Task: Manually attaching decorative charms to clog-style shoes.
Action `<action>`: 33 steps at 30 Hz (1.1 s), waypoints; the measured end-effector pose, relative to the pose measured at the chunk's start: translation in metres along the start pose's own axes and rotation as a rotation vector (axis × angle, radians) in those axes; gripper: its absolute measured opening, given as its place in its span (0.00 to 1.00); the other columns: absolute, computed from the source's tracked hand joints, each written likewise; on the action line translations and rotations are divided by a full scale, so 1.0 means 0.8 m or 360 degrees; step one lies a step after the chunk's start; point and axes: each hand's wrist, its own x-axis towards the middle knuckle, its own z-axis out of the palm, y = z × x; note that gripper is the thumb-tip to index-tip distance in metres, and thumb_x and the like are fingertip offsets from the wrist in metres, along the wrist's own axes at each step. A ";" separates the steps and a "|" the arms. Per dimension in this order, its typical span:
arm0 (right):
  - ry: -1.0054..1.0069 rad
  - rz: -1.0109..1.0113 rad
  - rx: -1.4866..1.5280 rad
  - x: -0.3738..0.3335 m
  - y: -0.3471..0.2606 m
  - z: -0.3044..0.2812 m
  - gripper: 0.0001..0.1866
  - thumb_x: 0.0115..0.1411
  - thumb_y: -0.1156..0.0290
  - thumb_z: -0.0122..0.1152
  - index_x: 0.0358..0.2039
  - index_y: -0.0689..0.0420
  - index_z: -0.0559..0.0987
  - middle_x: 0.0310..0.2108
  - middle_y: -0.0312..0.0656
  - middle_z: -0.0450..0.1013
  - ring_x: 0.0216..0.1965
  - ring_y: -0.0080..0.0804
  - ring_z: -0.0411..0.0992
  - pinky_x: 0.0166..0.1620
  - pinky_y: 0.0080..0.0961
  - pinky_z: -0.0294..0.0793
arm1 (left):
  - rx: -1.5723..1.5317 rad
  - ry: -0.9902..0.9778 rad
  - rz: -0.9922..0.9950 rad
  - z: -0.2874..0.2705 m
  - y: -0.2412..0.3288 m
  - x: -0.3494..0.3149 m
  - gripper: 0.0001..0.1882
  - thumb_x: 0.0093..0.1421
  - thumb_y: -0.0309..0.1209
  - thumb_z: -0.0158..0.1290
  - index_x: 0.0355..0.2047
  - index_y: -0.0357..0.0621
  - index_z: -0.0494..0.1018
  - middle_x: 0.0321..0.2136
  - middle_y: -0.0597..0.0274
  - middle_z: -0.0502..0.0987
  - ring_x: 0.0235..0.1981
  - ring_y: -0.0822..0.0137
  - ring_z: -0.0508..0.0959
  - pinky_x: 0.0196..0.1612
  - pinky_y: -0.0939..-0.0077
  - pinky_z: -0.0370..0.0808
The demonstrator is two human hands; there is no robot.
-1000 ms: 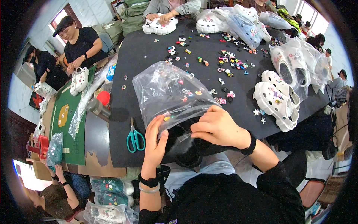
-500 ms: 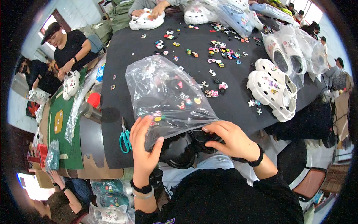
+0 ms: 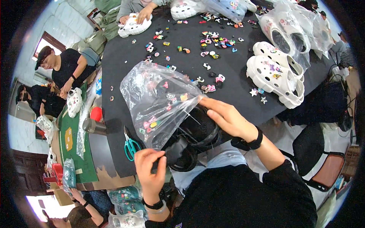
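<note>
A clear plastic bag [image 3: 152, 95] lies on the black-covered surface [image 3: 118, 51], its mouth toward the worker and between two bare hands. The left hand [image 3: 150, 171] is at the bag's near left corner, thumb and forefinger nearly together; whether they pinch the film cannot be told. The right hand [image 3: 234, 117] reaches in from the other side, fingers straight and close together, their tips at the mouth's right corner; its grip, too, is unclear. Black clogs [image 3: 203, 127] sit between the hands at the bag's mouth, partly behind the film. Colorful shoe charms [image 3: 218, 41] lie scattered beyond, teal-handled scissors [image 3: 131, 147] rest just left of the bag, and decorated white clogs [image 3: 266, 79] stand to the right.
</note>
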 end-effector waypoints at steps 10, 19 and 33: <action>0.0442 0.0081 -0.0358 -0.034 0.017 0.011 0.22 0.62 0.69 0.60 0.56 0.61 0.71 0.56 0.55 0.66 0.59 0.48 0.65 0.62 0.37 0.64 | 0.0179 -0.0434 -0.0041 0.023 0.017 0.005 0.36 0.46 0.29 0.68 0.57 0.38 0.69 0.47 0.50 0.76 0.48 0.51 0.75 0.54 0.60 0.69; 0.0106 -0.0058 -0.0230 -0.068 -0.042 0.010 0.31 0.47 0.66 0.75 0.53 0.53 0.75 0.55 0.48 0.63 0.49 0.43 0.67 0.50 0.34 0.72 | 0.0160 -0.0402 0.0002 0.022 0.017 0.013 0.47 0.46 0.32 0.70 0.64 0.38 0.60 0.60 0.44 0.65 0.59 0.48 0.68 0.63 0.59 0.64; 0.0085 -0.0187 0.0146 -0.092 -0.077 0.059 0.27 0.41 0.70 0.78 0.40 0.56 0.73 0.44 0.45 0.69 0.45 0.46 0.69 0.47 0.38 0.71 | 0.0036 -0.0274 0.0068 0.003 0.029 -0.006 0.30 0.44 0.22 0.61 0.52 0.39 0.72 0.37 0.50 0.76 0.37 0.51 0.76 0.42 0.62 0.71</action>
